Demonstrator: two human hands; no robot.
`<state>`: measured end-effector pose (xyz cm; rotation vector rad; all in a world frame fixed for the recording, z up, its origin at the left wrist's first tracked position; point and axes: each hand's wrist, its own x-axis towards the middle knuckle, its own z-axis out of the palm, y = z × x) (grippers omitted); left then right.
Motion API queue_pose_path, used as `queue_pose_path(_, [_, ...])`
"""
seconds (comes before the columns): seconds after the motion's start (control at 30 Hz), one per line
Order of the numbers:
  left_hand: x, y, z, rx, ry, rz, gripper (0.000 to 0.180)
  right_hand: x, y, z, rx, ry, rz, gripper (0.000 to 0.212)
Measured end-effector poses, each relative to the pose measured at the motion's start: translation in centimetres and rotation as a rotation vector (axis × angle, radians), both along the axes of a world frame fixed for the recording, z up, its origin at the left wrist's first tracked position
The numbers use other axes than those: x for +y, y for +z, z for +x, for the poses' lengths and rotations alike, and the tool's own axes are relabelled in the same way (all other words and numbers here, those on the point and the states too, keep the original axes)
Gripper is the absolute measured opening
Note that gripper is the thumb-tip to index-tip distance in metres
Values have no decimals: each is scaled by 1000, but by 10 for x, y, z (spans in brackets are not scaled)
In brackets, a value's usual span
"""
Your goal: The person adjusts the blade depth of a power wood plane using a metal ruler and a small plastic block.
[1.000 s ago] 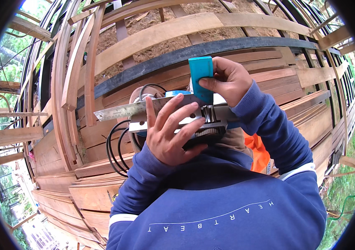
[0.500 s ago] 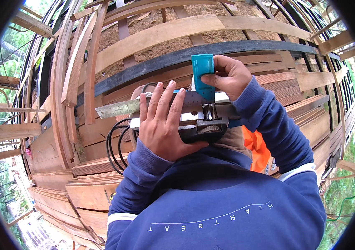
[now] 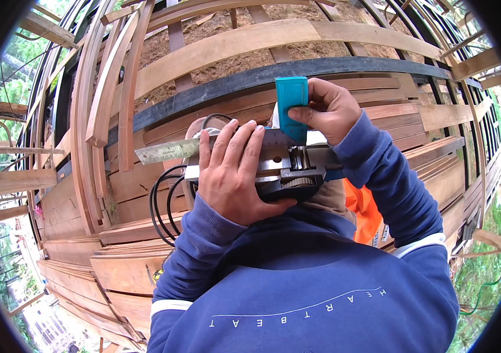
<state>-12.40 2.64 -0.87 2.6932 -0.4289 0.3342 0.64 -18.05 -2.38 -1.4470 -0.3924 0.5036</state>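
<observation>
"What takes up the most room around you?"

"The wooden boards (image 3: pixel 124 273): stacks lie on both sides of you, and more planks cross ahead. A long dark beam (image 3: pixel 344 66) runs across in front of you, bent into a curve by the lens."

"And closer in?"

"Your blue sweatshirt (image 3: pixel 250 288) fills the lower middle. Just beyond it sits the power tool (image 3: pixel 277 159), its metal face up toward you and a black cable (image 3: pixel 151 200) looping at its left. What bears its weight is hidden."

"Where do you have the square?"

"The square (image 3: pixel 293 106) is on the tool: its steel blade lies along the far part of the metal face and juts past the left end, while its teal handle points away from you."

"How are your hands?"

"Your left hand (image 3: pixel 231 182) is spread flat over blade and metal face, fingers stretched, gripping nothing. Your right hand (image 3: pixel 330 112) pinches the teal handle between thumb and bent fingers."

"Anything smaller?"

"An orange cloth (image 3: pixel 361 215) shows below your right sleeve, and a ridged wheel (image 3: pixel 298 183) sits on the tool's near side, right of your left thumb."
</observation>
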Motion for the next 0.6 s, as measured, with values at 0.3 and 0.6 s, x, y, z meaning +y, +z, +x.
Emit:
queue_pose_path(0.3, [-2, -5, -6, -53, 26, -18, 129, -4, 9, -2, -46, -46, 23, 20])
queue_pose_path(0.6, [1, -8, -3, -98, 29, -52, 125, -6, 25, -22, -71, -108, 36, 15])
